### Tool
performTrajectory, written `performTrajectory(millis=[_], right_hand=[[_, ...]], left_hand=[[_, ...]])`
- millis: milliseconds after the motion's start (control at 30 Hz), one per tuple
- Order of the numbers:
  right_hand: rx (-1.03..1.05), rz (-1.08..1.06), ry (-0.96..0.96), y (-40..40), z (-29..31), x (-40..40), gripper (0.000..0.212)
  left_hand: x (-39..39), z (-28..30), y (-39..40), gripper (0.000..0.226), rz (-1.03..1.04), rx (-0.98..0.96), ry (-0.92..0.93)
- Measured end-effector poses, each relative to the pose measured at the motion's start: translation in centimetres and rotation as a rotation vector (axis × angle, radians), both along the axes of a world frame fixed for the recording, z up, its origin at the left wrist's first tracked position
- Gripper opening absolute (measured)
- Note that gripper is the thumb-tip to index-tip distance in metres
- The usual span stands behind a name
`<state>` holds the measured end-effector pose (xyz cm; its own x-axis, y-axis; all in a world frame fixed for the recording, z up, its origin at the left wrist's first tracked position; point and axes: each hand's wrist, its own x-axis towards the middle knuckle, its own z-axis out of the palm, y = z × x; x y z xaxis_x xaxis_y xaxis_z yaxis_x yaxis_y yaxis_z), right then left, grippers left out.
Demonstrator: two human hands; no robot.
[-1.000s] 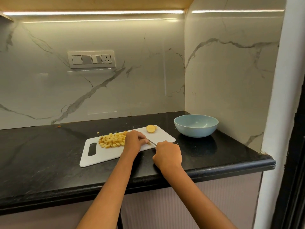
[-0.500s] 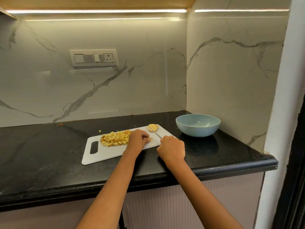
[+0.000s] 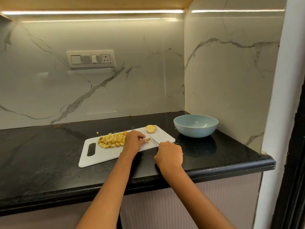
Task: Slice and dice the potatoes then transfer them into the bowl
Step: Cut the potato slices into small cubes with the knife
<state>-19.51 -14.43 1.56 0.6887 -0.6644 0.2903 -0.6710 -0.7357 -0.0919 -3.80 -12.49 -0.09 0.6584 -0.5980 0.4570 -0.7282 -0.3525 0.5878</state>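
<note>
Yellow potato strips [image 3: 147, 140] lay on the white cutting board [image 3: 105, 156], and the left hand [image 3: 134, 140] held them down with curled fingers, probably so they would not roll under the blade. The right hand [image 3: 170, 153] was closed around the handle of a knife [image 3: 153, 139], its blade pointing away toward the strips and just beside the left fingertips; this placing suited a crosswise cut into cubes. The handle itself was hidden inside the fist.

To the left of the holding hand sat a heap of diced potato [image 3: 111, 140], seemingly pushed aside to keep the cutting zone free. At the far right corner of the board rested a potato end piece [image 3: 150, 128], not yet cut, near enough to be taken next. The blue bowl [image 3: 195, 126] stood on the black counter [image 3: 41, 162] just beside the right end of the board, and no potato could be seen in it, so I judged the transfer had not started. One small cube [image 3: 97, 133] lay on the counter behind the board.
</note>
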Motion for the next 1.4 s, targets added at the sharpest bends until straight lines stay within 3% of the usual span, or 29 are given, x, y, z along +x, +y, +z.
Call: performTrajectory(millis=[300, 533, 767, 1400], right_hand=[[-0.014, 0.008, 0.016, 1.1, -0.1, 0.5, 0.026], [0.135, -0.028, -0.081, 0.6, 0.3, 0.0, 0.028], [0.246, 0.000, -0.105, 0.1, 1.1, -0.6, 0.029], [0.280, 0.016, -0.080, -0.4, 1.2, 0.2, 0.028]], left_hand=[[-0.7, -0.2, 0.1, 0.016, 0.043, -0.015, -0.027], [-0.6, 0.1, 0.7, 0.018, 0.000, -0.092, 0.036], [-0.7, 0.2, 0.5, 0.019, 0.026, -0.020, 0.010], [-1.0, 0.4, 0.1, 0.011, 0.066, -0.033, 0.035]])
